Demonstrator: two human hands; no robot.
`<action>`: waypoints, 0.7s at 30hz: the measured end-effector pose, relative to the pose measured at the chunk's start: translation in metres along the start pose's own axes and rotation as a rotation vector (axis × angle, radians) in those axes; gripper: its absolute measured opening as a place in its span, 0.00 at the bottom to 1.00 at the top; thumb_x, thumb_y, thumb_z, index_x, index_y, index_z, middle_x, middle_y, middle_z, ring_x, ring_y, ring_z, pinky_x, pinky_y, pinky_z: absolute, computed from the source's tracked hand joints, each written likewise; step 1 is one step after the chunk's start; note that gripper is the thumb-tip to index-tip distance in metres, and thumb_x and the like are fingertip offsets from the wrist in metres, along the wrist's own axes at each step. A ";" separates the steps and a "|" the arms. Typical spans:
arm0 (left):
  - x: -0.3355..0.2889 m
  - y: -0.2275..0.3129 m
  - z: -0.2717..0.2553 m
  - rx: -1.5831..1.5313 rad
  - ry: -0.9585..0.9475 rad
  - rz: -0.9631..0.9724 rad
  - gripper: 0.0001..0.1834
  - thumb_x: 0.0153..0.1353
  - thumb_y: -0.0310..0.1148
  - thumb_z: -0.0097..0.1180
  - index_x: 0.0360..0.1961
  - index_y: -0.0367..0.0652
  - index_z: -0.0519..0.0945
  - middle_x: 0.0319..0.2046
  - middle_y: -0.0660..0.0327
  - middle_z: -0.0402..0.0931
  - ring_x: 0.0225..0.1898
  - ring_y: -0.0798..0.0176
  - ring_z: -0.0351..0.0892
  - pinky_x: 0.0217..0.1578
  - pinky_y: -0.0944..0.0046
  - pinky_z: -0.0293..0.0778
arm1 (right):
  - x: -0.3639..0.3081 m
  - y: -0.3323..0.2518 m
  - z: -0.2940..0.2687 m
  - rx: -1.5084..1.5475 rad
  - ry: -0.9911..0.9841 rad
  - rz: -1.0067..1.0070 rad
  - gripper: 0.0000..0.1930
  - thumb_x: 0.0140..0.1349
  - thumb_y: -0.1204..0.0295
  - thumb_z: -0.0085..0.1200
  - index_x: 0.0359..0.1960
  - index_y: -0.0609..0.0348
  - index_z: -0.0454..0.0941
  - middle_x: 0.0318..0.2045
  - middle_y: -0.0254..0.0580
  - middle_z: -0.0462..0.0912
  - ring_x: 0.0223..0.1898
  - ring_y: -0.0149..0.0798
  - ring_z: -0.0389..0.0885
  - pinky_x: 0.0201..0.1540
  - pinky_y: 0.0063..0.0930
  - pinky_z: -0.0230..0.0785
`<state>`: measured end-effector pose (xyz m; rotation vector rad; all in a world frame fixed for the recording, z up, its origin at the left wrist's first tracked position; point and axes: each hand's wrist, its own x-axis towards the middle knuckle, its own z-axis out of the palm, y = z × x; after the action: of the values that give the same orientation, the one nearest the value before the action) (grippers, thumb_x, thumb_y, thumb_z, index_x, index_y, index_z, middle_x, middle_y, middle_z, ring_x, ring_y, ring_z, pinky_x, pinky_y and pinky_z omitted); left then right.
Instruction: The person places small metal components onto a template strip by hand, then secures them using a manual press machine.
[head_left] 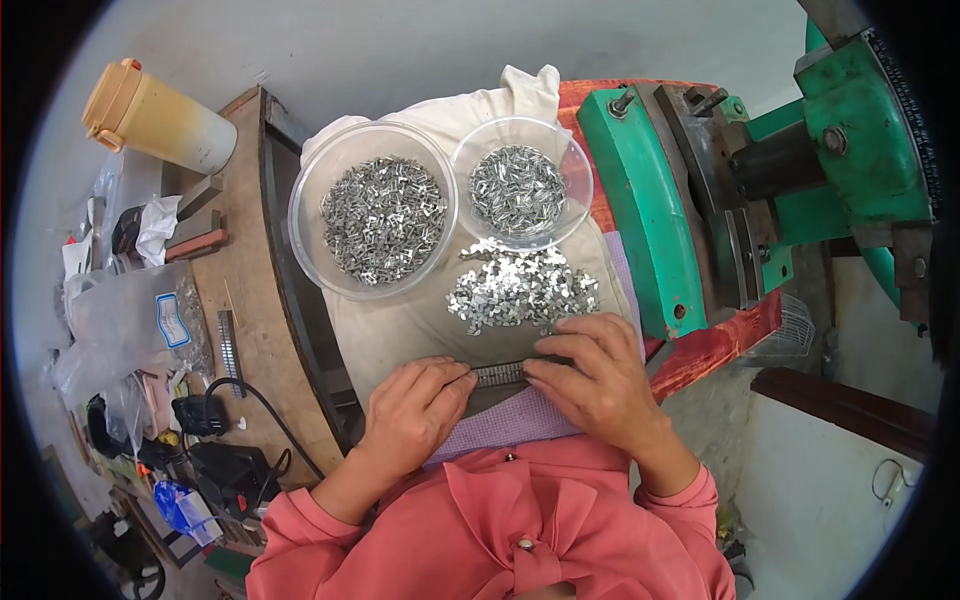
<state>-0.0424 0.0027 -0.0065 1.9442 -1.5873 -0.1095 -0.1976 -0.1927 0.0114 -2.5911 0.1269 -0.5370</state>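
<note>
Close in front of me, a narrow dark metal bar [499, 375] with a row of small metal pieces along it lies crosswise. My left hand [415, 405] pinches its left end, and my right hand [598, 385] grips the right end, its upper fingers curled above the bar. The fingers cover both ends. Just beyond is a loose pile of small shiny metal pieces [522, 290] on a light cloth [350, 325]. Behind the pile stand two clear plastic bowls: a larger bowl [302, 228] at left and a smaller bowl [580, 190] at right, both holding many small metal parts.
A green machine press [640, 210] rises close on the right, beside a red-patterned surface [690, 350]. To the left, a wooden bench [255, 335] carries a similar bar [228, 350], a plastic bag [125, 315], a black cable [262, 400] and a yellow flask [165, 120].
</note>
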 end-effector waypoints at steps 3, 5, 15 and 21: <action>0.003 0.003 -0.001 0.006 -0.005 -0.024 0.14 0.47 0.22 0.70 0.38 0.41 0.84 0.39 0.61 0.83 0.41 0.56 0.84 0.41 0.59 0.81 | 0.007 -0.006 0.010 -0.017 -0.042 -0.051 0.13 0.47 0.72 0.69 0.36 0.51 0.86 0.45 0.33 0.83 0.54 0.43 0.77 0.57 0.45 0.68; 0.005 0.005 -0.002 0.007 -0.024 -0.043 0.14 0.46 0.22 0.69 0.36 0.41 0.83 0.38 0.62 0.83 0.39 0.57 0.84 0.40 0.60 0.80 | 0.010 -0.013 0.016 -0.039 -0.060 -0.073 0.10 0.50 0.71 0.63 0.36 0.54 0.85 0.45 0.36 0.82 0.55 0.43 0.77 0.60 0.45 0.66; 0.011 0.005 -0.004 -0.105 -0.015 -0.144 0.12 0.47 0.20 0.68 0.33 0.40 0.81 0.36 0.60 0.82 0.36 0.54 0.81 0.36 0.58 0.77 | 0.022 -0.032 0.018 -0.330 -0.172 -0.181 0.08 0.55 0.69 0.58 0.34 0.54 0.85 0.49 0.33 0.83 0.61 0.38 0.75 0.68 0.46 0.57; 0.008 0.004 -0.003 -0.163 -0.030 -0.168 0.12 0.47 0.21 0.69 0.34 0.40 0.81 0.37 0.58 0.81 0.38 0.52 0.79 0.38 0.57 0.76 | 0.020 -0.034 0.017 -0.334 -0.126 -0.243 0.11 0.57 0.68 0.53 0.34 0.60 0.85 0.47 0.40 0.83 0.61 0.42 0.73 0.71 0.43 0.55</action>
<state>-0.0426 -0.0041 0.0002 1.9525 -1.3862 -0.3282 -0.1728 -0.1585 0.0207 -2.9805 -0.1563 -0.4677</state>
